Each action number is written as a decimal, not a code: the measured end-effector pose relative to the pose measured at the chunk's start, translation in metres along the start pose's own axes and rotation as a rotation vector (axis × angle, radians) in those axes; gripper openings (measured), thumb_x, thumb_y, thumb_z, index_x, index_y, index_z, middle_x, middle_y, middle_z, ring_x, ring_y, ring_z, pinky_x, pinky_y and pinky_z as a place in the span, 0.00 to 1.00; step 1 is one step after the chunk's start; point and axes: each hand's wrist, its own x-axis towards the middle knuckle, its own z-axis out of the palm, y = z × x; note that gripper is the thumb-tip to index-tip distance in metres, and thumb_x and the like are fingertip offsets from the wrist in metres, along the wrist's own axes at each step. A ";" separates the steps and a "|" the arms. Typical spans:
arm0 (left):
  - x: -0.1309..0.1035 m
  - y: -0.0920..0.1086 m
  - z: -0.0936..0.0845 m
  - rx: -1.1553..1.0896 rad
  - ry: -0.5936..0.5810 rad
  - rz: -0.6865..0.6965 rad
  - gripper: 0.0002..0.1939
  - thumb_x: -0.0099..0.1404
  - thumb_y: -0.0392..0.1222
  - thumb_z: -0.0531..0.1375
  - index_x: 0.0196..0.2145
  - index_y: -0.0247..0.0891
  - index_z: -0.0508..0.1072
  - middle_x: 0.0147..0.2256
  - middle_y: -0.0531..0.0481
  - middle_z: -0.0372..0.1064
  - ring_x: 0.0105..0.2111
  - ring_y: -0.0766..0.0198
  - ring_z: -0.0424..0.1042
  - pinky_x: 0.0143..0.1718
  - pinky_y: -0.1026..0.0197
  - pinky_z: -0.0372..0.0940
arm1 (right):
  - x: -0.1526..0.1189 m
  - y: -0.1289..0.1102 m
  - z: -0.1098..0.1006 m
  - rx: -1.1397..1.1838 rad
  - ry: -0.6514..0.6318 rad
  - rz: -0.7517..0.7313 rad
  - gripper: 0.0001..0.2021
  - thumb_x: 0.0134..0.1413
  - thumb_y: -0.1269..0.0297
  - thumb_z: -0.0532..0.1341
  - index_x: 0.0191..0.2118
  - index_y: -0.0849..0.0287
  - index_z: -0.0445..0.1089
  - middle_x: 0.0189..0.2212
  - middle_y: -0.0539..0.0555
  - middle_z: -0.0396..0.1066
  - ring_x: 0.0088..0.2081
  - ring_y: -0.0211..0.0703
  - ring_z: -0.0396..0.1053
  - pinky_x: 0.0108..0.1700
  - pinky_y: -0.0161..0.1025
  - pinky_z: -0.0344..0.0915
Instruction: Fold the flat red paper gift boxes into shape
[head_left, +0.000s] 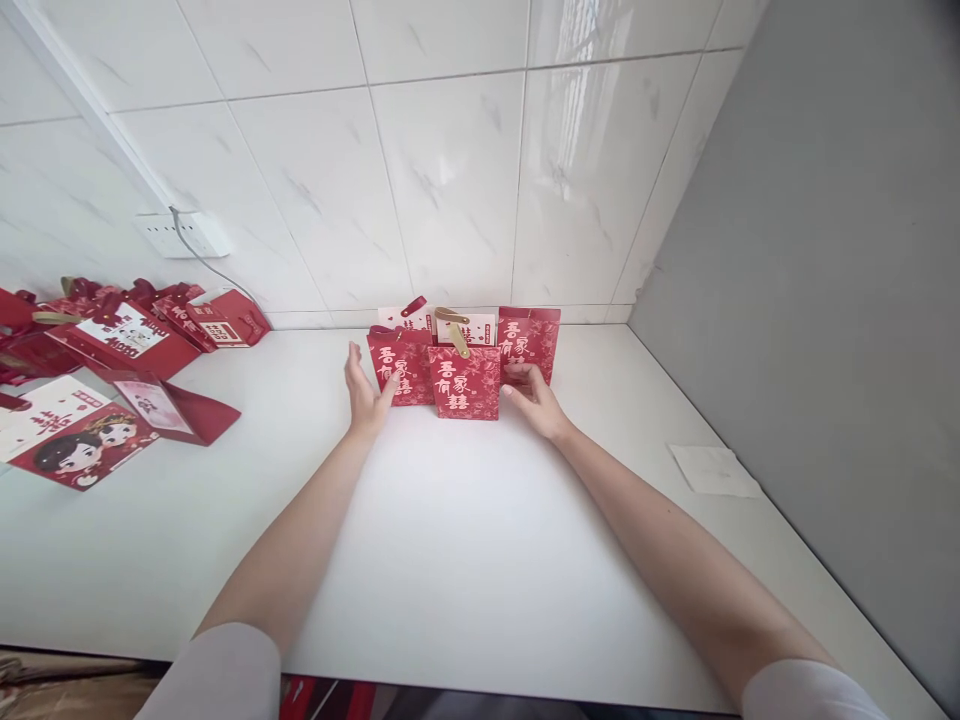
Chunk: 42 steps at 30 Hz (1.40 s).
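Several small red and white gift bags stand upright in two rows by the wall. My left hand (365, 397) is at the left side of the front-left red bag (412, 372), its fingers stretched up and its thumb across the bag's front. In the front middle stands a red bag (480, 375) with white lettering and a gold ribbon handle. My right hand (538, 402) is by that bag's right edge, thumb and fingers apart, in front of a taller red bag (541, 332). Behind, white-topped bags (480, 326) are partly hidden.
On the left lies a heap of red gift bags (176, 355), with a white and red bag printed with cartoon figures (97, 440) nearer me. A white paper (712, 470) lies on the white table (465, 560) at right, beside a grey partition (810, 250). A wall socket (184, 235) has a cable.
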 end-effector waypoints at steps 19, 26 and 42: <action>-0.041 0.070 0.045 -0.189 -0.408 -0.138 0.14 0.66 0.51 0.58 0.42 0.38 0.69 0.36 0.48 0.72 0.35 0.60 0.72 0.35 0.61 0.67 | 0.007 -0.013 -0.023 0.181 -0.613 0.190 0.32 0.50 0.53 0.69 0.60 0.54 0.64 0.58 0.56 0.68 0.58 0.50 0.66 0.65 0.51 0.57; -0.045 0.061 0.046 -0.100 -0.497 -0.053 0.16 0.65 0.53 0.59 0.35 0.36 0.74 0.34 0.47 0.75 0.32 0.60 0.72 0.33 0.61 0.65 | 0.009 -0.012 -0.028 0.197 -0.636 0.180 0.36 0.46 0.56 0.72 0.61 0.52 0.63 0.60 0.55 0.65 0.61 0.52 0.62 0.67 0.52 0.53; -0.037 0.065 0.049 -0.259 -0.530 -0.121 0.23 0.69 0.56 0.52 0.25 0.37 0.67 0.23 0.52 0.64 0.25 0.64 0.63 0.30 0.61 0.60 | 0.011 -0.016 -0.028 0.212 -0.559 0.246 0.35 0.46 0.55 0.71 0.61 0.52 0.64 0.60 0.54 0.65 0.61 0.52 0.63 0.67 0.54 0.54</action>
